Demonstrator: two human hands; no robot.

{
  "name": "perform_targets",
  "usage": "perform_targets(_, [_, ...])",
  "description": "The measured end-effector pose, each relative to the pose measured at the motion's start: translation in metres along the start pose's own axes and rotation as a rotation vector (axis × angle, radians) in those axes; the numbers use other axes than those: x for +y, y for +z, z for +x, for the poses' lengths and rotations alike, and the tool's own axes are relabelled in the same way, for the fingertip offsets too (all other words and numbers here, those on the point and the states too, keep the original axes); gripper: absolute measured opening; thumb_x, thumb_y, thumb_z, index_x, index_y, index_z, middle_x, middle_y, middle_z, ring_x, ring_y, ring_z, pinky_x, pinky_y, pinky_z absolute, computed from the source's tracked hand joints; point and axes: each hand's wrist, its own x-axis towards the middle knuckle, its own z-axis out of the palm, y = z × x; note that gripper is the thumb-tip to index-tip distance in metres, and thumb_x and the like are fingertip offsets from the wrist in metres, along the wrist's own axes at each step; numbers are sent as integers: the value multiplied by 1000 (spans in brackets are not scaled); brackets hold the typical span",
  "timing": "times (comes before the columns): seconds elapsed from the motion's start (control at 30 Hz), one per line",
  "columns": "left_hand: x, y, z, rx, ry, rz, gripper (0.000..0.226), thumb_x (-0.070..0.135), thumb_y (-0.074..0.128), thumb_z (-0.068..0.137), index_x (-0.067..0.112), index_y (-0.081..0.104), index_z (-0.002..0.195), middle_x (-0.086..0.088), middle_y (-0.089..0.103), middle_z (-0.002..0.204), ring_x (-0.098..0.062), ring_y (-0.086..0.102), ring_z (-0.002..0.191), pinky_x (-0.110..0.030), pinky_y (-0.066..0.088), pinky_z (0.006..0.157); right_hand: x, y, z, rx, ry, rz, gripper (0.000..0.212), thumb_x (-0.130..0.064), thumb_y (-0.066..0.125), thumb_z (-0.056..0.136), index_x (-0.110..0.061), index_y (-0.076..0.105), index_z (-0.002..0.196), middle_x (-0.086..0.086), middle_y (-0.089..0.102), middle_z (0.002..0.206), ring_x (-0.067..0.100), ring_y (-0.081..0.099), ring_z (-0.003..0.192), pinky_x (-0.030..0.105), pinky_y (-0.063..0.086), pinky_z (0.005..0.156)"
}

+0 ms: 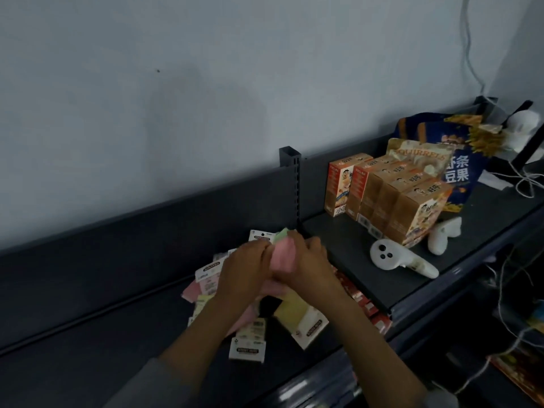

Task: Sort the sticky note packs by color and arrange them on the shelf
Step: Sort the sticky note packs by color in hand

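Pink, yellow and green sticky note packs (235, 290) lie jumbled on the dark shelf (88, 334).

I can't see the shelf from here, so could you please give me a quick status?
Both hands, left and right, grip a pink pack. Other packs unsorted beneath. Nothing in the way.

A single head-worn wide-angle view looks forward and down from above onto a dark shelf (97, 334), close enough that both forearms reach in from the bottom edge. Beyond the shelf a pale wall (206, 83) fills the upper half. Lines bend near the edges.
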Motion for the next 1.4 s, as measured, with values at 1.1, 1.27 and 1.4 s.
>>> perform_targets(1.1, [-300, -381, -400, 264, -509, 602, 42, 9, 72, 75, 21, 59, 113, -2, 50, 107, -25, 51, 99, -38, 46, 58, -422, 394, -208, -178, -481, 423, 23, -40, 35, 107, -27, 53, 110, -2, 66, 96, 17, 63, 84, 44, 54, 74])
perform_targets(1.27, [-325, -424, -462, 328, -590, 610, 53, 2, 74, 70, 18, 61, 119, -5, 55, 112, -30, 53, 104, -44, 54, 68, -475, 432, -248, -268, -575, 427, 20, -40, 35, 107, -28, 51, 105, -1, 65, 94, 21, 62, 83, 45, 53, 71])
perform_targets(1.4, [-343, -436, -493, 427, -656, 630, 47, 5, 72, 82, 14, 61, 127, -6, 59, 120, -29, 55, 107, -47, 56, 75, -502, 453, -266, -350, -620, 424, 19, -39, 35, 107, -28, 51, 106, -3, 63, 94, 18, 61, 83, 39, 51, 69])
